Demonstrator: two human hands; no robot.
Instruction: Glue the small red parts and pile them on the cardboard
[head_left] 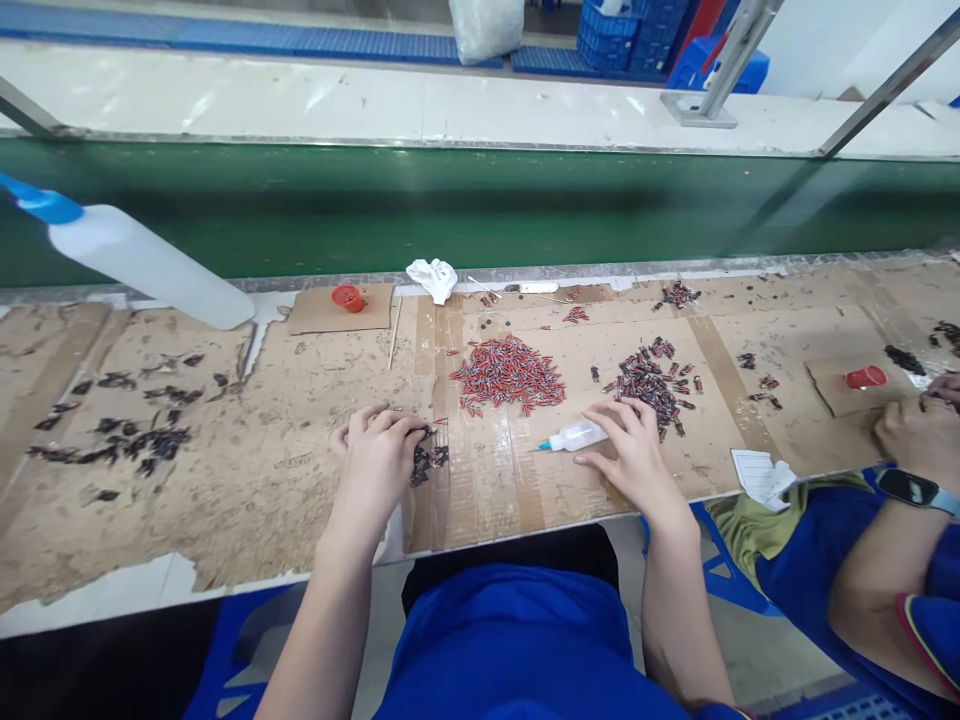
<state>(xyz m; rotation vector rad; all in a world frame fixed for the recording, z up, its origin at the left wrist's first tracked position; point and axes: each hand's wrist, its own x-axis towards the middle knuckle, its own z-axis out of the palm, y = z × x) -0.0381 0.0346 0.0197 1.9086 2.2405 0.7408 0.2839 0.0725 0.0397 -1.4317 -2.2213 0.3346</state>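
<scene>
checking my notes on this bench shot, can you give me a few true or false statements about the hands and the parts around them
1. The right hand rests on a small glue bottle. True.
2. The left hand is beside a small dark pile. True.
3. The red parts pile lies left of the left hand. False: it lies between the two hands, farther back.
4. The red cap sits on the green belt. False: it sits on a cardboard piece.
</scene>
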